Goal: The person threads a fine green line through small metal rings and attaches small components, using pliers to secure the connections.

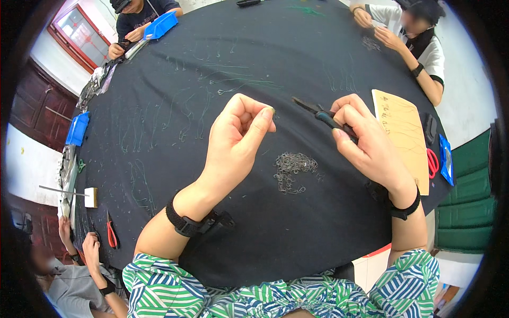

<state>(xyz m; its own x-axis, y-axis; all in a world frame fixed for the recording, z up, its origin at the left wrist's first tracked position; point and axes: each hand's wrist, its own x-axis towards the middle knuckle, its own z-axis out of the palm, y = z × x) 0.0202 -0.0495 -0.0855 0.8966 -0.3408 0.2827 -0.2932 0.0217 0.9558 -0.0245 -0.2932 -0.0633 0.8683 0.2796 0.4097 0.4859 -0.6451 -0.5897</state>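
Note:
My left hand (237, 139) is closed in a pinch above the middle of the black-covered table. A tiny greenish bit shows at its fingertips, too small to name. My right hand (366, 140) grips a pair of pliers (324, 116) by dark handles with blue on them. The jaws point up and left, toward the left hand but apart from it. Below and between my hands lies a loose pile of small dark wire pieces (295, 165), looped or hooked in shape. Farther off, thin green strands with looped ends (244, 82) lie spread on the cloth.
At right are a tan cardboard sheet (405, 140) with thin strands, red-handled scissors (433, 163) and a blue packet (446, 159). Red-handled pliers (112, 233) and a blue tray (78, 129) sit at left. Other people work at the far left, far right and near left edges.

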